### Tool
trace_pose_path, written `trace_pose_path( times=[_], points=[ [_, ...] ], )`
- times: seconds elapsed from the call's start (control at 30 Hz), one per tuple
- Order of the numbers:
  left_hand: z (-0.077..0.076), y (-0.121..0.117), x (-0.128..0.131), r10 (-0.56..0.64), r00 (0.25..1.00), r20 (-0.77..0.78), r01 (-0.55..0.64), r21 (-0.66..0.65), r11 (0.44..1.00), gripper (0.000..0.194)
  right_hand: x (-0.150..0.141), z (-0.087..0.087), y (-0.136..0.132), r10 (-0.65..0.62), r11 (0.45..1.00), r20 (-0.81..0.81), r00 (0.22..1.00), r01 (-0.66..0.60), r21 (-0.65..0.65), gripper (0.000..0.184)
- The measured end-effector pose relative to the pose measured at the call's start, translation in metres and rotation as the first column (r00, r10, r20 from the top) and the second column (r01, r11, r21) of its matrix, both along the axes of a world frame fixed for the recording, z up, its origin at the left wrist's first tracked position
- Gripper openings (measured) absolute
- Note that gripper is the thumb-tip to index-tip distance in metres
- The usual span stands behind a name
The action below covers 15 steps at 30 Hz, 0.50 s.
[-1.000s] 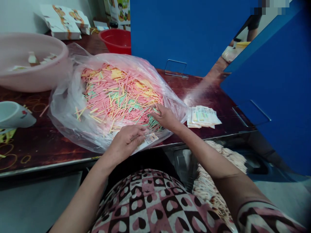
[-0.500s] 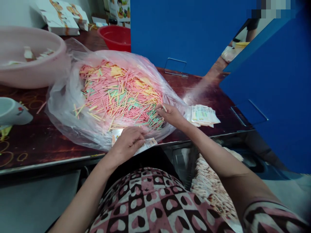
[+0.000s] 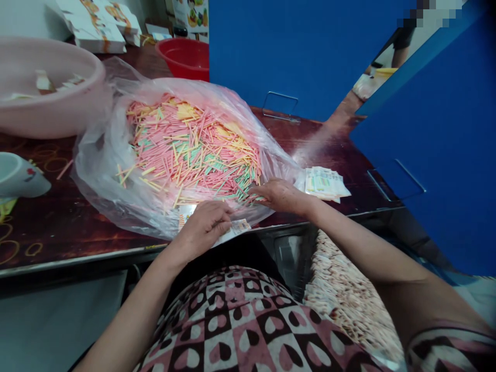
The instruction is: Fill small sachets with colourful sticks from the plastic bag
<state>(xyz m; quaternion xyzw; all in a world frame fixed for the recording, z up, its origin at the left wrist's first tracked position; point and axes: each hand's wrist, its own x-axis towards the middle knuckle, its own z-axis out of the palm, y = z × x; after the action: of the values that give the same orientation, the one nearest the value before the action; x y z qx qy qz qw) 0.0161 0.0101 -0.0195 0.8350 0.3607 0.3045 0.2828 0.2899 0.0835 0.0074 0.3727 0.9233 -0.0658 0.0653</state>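
A clear plastic bag (image 3: 101, 170) lies open on the dark wooden table (image 3: 70, 232), filled with a heap of pink, yellow and green sticks (image 3: 189, 150). My left hand (image 3: 205, 225) rests at the bag's near edge, fingers curled on a small printed packet (image 3: 238, 226). My right hand (image 3: 281, 196) lies at the right near edge of the stick heap, fingers pinched together low among the sticks; what they hold is too small to name.
A stack of printed packets (image 3: 325, 183) lies right of the bag. A pink basin (image 3: 46, 93), a red bowl (image 3: 186, 57) and white boxes (image 3: 101, 26) stand behind. A white cup (image 3: 19, 178) sits at far left. Blue panels (image 3: 445, 129) rise at back and right.
My right hand has drawn back from on top of the sticks toward the bag's near right edge and dropped lower. My left hand has stayed on the packet.
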Motion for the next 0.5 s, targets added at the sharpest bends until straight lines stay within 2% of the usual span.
trace_pose_path(
  times=[0.13, 0.3, 0.4, 0.5],
  points=[
    [-0.002, 0.001, 0.001, -0.005, 1.000, 0.008, 0.005, 0.003, 1.000, 0.025, -0.003, 0.002, 0.002, 0.033, 0.999, 0.079, 0.996, -0.034, 0.012, 0.037],
    [-0.005, 0.001, 0.001, 0.000, 1.000, 0.026, 0.000, -0.007, 1.000, 0.025, -0.007, -0.007, 0.006, -0.031, 0.998, 0.079, 0.996, 0.027, 0.052, 0.022],
    [-0.006, 0.000, 0.001, 0.008, 0.999, 0.033, -0.008, -0.019, 1.000, 0.025, -0.004, -0.014, 0.015, -0.111, 0.993, -0.031, 0.993, 0.112, 0.040, 0.021],
    [-0.005, -0.001, 0.001, 0.018, 0.998, 0.059, -0.016, -0.029, 0.999, 0.024, -0.001, -0.025, 0.029, -0.153, 0.986, -0.253, 0.955, 0.163, 0.021, 0.024]
  ],
)
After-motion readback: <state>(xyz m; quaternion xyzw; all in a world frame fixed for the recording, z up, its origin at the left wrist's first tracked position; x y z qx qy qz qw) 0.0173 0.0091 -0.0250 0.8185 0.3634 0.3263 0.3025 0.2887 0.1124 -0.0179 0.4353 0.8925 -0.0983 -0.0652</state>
